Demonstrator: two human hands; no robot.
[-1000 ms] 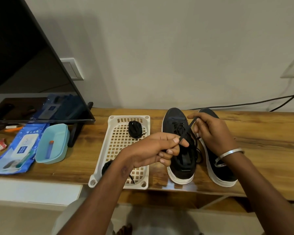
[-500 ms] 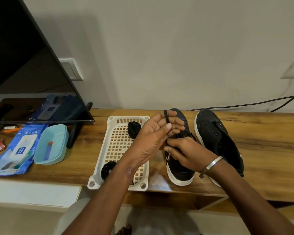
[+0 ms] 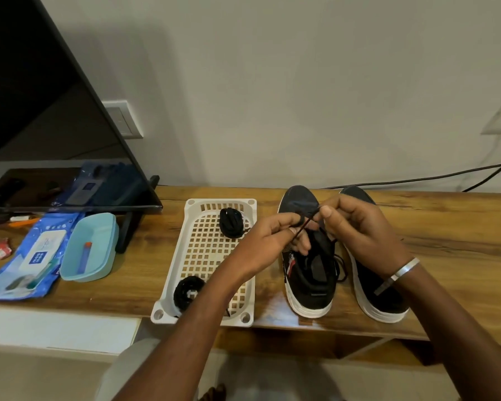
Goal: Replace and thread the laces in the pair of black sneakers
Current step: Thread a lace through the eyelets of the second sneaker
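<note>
Matt black cloth sneakers [image 3: 310, 256] with smooth white rubber soles, on a glossy wooden table [image 3: 446, 241]; beside them, a white plastic basket [image 3: 171, 273].

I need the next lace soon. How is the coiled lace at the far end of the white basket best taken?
Pinch the coiled lace across its bundled middle, coming from above: it lies flat on the white basket's grid, apart from the walls, with loose ends at its right side.

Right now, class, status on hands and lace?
Both hands pinch thin black lace over left black sneaker: left hand, right hand. Nothing blocking.
</note>
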